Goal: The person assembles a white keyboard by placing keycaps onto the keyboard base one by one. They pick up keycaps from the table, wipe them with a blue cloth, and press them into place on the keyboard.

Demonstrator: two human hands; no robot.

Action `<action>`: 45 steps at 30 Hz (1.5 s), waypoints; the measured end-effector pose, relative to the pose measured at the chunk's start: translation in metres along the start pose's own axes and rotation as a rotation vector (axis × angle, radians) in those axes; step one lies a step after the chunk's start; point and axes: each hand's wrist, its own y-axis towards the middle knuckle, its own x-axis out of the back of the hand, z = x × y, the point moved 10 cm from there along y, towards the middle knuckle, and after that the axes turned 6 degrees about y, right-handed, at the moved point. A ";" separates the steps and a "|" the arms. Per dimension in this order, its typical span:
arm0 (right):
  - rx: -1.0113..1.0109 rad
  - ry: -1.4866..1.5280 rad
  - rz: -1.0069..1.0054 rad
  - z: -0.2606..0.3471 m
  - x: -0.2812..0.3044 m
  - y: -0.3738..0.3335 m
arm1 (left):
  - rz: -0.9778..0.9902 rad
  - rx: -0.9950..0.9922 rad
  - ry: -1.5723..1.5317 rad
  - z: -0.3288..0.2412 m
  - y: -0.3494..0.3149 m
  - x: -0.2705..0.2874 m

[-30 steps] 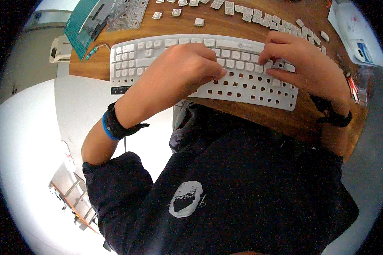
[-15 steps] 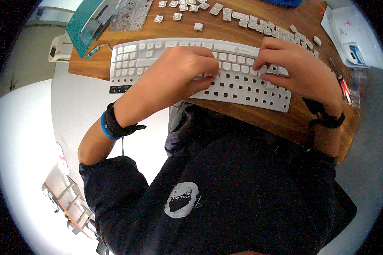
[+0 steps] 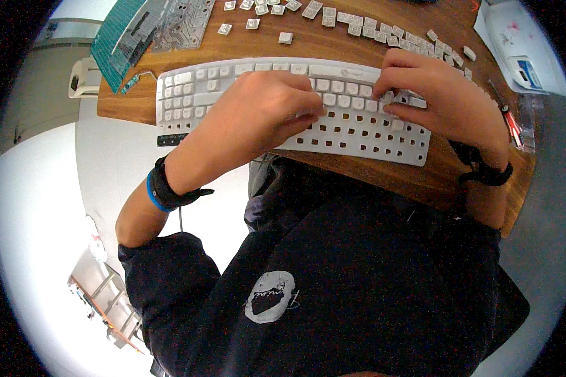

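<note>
A white keyboard (image 3: 277,141) lies across the near side of the wooden table. Keycaps fill its left part and upper rows, while rows of dark square openings show at the lower right. My left hand (image 3: 267,103) rests over its middle, fingers curled and closed; whatever they hold is hidden. Over the right part, my right hand (image 3: 431,91) pinches a pale keycap (image 3: 387,98) between thumb and fingers, close to the keyboard's surface. Just below that thumb sits another white keycap (image 3: 397,125).
Many loose keycaps (image 3: 370,28) lie along the table's far side. At the far left are a clear circuit sheet (image 3: 185,25) and a green cutting mat (image 3: 104,53). A red-handled tool (image 3: 512,125) and a plastic bag (image 3: 516,38) lie at the right.
The view has shifted slightly, so the far objects appear a little further up and left. Both hands stay at nearly the same places over the keyboard; the left fingers look more closed.
</note>
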 end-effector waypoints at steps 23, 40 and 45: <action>-0.017 0.006 0.008 0.006 -0.002 0.010 | 0.042 -0.141 0.283 -0.021 -0.010 -0.015; -0.039 0.026 -0.116 0.034 -0.003 0.020 | -0.061 -0.076 0.292 0.000 -0.020 0.019; -0.156 0.116 -0.076 0.025 -0.027 0.028 | -0.105 0.012 0.290 0.018 -0.036 0.022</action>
